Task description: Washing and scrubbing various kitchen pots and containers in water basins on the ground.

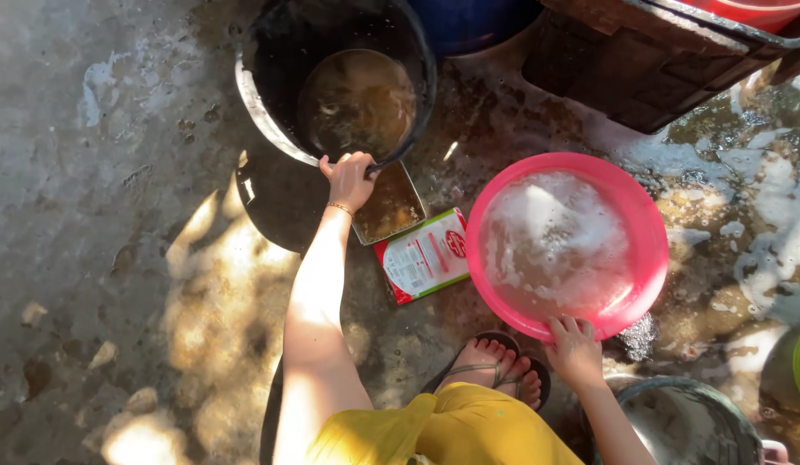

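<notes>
Lying between black bucket [271, 112] and pink basin [645, 224]: red-green-white packet [423, 256].

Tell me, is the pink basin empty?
No, the pink basin holds foamy, soapy water, and the right hand grips its near rim.
</notes>
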